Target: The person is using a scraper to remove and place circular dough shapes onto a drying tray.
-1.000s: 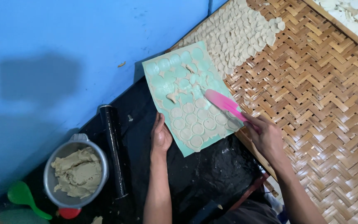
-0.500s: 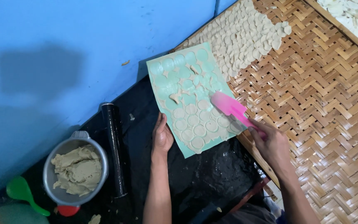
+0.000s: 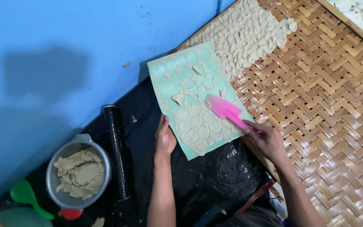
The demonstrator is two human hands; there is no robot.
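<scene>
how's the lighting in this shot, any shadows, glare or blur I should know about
Head view: even, soft light; a broad dark shadow falls on the blue wall; wet glare glints on the black sheet below the green mat; the pink spatula and right hand look sharp, without motion blur.

My right hand (image 3: 267,141) covers the pink spatula (image 3: 225,111) handle end. Both my forearms run off the bottom edge. Top-right tray (image 3: 360,14) is cut by the corner. Green spoon (image 3: 28,197) partly behind the pot (image 3: 78,174); I can't tell the red thing (image 3: 71,213) under it.
</scene>
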